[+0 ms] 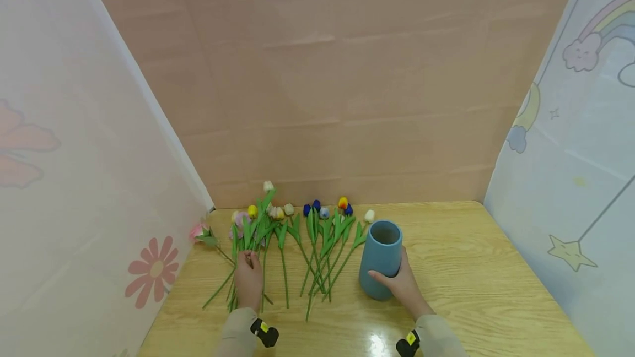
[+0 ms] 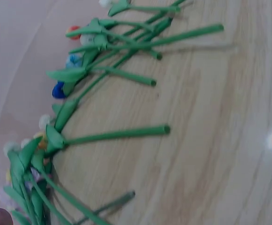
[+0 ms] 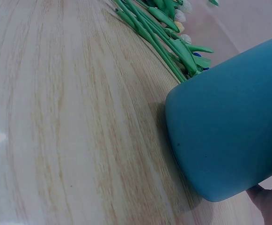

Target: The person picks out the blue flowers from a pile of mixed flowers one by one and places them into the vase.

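My left hand point(image 1: 249, 280) has its thumb and fingers pinched together over the left group of flowers, on the green stem of a white tulip point(image 1: 268, 186) whose head stands higher than the others. Beneath it lie more stems, with a yellow tulip point(image 1: 252, 211) and pale purple flowers point(image 1: 241, 218) among them. My right hand point(image 1: 404, 285) grips the blue vase point(image 1: 379, 263) from its right side, thumb across the front. The vase is upright on the table, mouth up, and its inside shows no flowers. In the right wrist view the blue vase point(image 3: 234, 117) hides most of that hand.
Right of the left group lie several tulips, including a dark blue tulip point(image 1: 316, 205), an orange-red tulip point(image 1: 343, 203) and a white tulip point(image 1: 369, 216) close to the vase. A pink rose point(image 1: 199, 230) lies at the left edge of the wooden table point(image 1: 461, 269). Cloth walls enclose three sides.
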`<action>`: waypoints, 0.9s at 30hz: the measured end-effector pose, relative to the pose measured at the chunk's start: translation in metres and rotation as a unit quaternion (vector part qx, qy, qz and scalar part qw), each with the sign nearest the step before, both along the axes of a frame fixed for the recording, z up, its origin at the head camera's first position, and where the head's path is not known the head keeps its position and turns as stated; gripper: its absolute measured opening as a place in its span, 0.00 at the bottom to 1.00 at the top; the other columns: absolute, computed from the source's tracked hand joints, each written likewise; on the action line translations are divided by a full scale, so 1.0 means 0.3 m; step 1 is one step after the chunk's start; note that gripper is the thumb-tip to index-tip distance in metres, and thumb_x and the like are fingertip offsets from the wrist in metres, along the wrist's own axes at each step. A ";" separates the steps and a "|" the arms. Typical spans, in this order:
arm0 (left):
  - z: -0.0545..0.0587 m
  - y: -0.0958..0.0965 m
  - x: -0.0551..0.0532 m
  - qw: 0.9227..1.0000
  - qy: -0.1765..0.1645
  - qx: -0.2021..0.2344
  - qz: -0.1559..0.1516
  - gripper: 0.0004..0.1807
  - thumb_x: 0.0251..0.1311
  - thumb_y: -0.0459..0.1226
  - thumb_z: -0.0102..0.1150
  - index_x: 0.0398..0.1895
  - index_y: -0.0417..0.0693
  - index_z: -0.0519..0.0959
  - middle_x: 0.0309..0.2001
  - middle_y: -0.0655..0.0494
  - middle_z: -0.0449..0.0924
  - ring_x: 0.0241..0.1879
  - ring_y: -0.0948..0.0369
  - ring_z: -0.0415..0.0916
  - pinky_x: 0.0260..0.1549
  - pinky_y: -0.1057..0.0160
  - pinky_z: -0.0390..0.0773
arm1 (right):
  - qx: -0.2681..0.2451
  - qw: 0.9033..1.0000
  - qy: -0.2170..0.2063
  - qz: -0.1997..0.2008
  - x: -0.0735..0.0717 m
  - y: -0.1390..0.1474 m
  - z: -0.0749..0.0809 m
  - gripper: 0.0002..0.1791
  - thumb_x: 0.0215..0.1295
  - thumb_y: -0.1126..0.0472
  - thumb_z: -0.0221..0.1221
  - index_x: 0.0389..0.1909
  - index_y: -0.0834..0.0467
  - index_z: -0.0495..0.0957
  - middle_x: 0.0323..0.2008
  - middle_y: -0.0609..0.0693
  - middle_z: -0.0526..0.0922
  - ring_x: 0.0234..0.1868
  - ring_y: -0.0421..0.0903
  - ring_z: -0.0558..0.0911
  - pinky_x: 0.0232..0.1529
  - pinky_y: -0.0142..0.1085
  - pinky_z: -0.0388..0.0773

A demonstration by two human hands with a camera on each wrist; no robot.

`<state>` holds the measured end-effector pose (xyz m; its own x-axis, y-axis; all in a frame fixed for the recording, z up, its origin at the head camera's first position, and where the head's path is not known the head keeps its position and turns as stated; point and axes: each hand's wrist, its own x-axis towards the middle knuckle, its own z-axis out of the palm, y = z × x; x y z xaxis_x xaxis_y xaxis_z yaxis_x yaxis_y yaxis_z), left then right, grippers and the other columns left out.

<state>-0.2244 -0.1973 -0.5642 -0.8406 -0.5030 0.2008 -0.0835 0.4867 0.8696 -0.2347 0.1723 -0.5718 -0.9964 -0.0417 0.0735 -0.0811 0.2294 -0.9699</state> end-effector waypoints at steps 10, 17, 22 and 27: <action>-0.040 -0.090 0.039 0.996 -0.064 -0.052 0.032 0.14 0.74 0.38 0.40 0.48 0.36 0.71 0.31 0.41 0.79 0.18 0.58 0.69 0.15 0.61 0.65 | -0.008 1.000 -0.004 0.002 0.008 0.000 0.008 0.58 0.55 0.57 0.71 0.76 0.44 0.39 0.70 0.59 0.56 0.70 0.63 0.60 0.61 0.65 0.60; -0.054 -0.110 0.043 0.989 -0.101 -0.102 0.036 0.12 0.70 0.36 0.43 0.45 0.35 0.73 0.37 0.37 0.76 0.29 0.49 0.74 0.24 0.54 0.72 | -0.007 1.000 0.001 0.001 0.007 -0.001 0.004 0.56 0.55 0.57 0.71 0.75 0.44 0.40 0.70 0.59 0.57 0.69 0.63 0.60 0.60 0.65 0.60; -0.056 -0.075 0.030 0.977 -0.087 -0.175 0.089 0.14 0.62 0.34 0.54 0.47 0.33 0.72 0.45 0.32 0.70 0.43 0.38 0.69 0.35 0.42 0.70 | -0.005 1.000 0.010 -0.002 0.003 -0.001 -0.005 0.56 0.54 0.56 0.71 0.75 0.45 0.42 0.69 0.59 0.58 0.68 0.64 0.62 0.59 0.65 0.62; -0.055 0.009 0.003 0.973 -0.019 -0.220 0.070 0.17 0.57 0.31 0.59 0.49 0.33 0.72 0.47 0.32 0.68 0.45 0.39 0.66 0.40 0.42 0.68 | -0.004 1.000 0.024 0.000 -0.001 0.001 -0.013 0.56 0.55 0.56 0.71 0.75 0.46 0.42 0.68 0.59 0.59 0.67 0.64 0.63 0.57 0.65 0.63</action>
